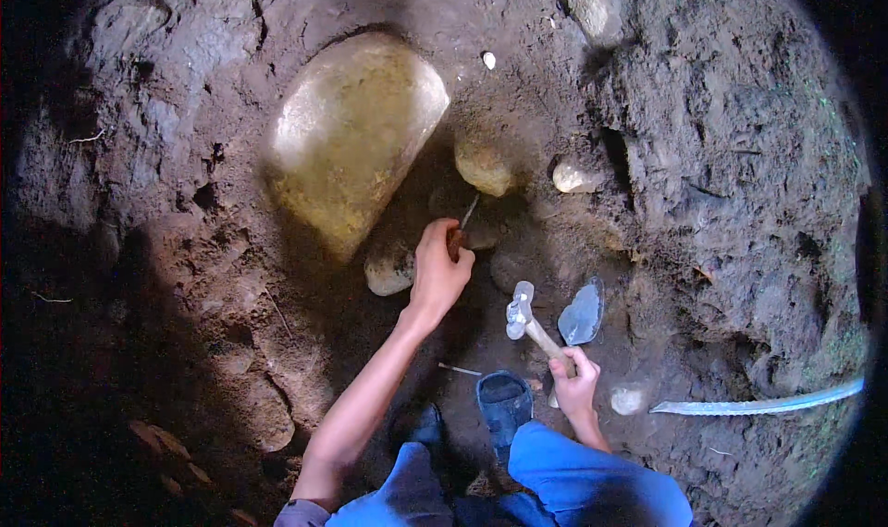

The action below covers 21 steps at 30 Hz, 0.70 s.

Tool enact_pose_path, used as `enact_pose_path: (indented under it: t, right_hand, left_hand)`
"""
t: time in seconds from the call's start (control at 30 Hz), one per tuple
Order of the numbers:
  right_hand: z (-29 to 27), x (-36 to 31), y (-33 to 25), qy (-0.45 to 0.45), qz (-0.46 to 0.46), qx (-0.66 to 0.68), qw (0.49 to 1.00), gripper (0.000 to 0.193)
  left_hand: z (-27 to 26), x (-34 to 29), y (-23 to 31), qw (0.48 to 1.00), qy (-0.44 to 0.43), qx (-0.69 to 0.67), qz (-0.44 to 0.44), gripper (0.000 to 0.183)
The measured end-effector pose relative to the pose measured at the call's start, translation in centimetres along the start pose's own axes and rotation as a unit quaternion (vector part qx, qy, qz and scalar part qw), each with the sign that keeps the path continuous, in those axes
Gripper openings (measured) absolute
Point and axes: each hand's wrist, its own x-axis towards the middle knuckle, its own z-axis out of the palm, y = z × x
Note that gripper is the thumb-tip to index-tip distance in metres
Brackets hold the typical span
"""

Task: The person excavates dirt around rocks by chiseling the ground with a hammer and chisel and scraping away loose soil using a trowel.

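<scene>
My left hand (439, 268) is closed around the reddish-brown handle of a thin tool; its narrow pale shaft (470, 211) slants up toward a rounded tan stone (484, 168). Most of the handle is hidden by my fingers, so its exact kind is unclear. Beside that hand lies a mottled stone (389, 266). My right hand (575, 386) grips a hammer (539, 327) by its wooden handle, the metal head pointing up and to the left, apart from the thin tool. Just beyond the hammer lies a grey trowel blade (583, 312).
A large smooth yellowish boulder (356, 129) is set in the dark soil at upper left. A pale stone (573, 176) and a whitish stone (627, 398) lie to the right. A long silvery strip (758, 403) rests at far right. My shoe (505, 407) stands near the hammer.
</scene>
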Motion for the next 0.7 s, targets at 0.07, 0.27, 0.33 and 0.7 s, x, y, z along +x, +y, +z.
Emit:
enact_pose_path:
  t: [0.07, 0.27, 0.33, 0.7]
  right_hand:
    - [-0.6, -0.2, 0.5, 0.007, -0.002, 0.000, 1.000, 0.030]
    - [-0.3, 0.0, 0.2, 0.008, 0.009, 0.002, 1.000, 0.031]
    - [-0.3, 0.1, 0.4, 0.004, 0.025, -0.012, 1.000, 0.037]
    - [0.2, 1.9, -0.1, -0.023, 0.016, -0.021, 0.999, 0.038]
  left_hand:
    - [0.0, -0.1, 2.0, 0.996, -0.015, -0.035, -0.075, 0.028]
    - [-1.1, 0.4, 1.0, 0.998, -0.002, -0.041, -0.045, 0.021]
    - [-1.0, 0.5, 1.1, 0.999, -0.008, -0.043, -0.032, 0.021]
    - [-1.9, 0.9, 0.2, 0.992, -0.005, 0.107, 0.063, 0.041]
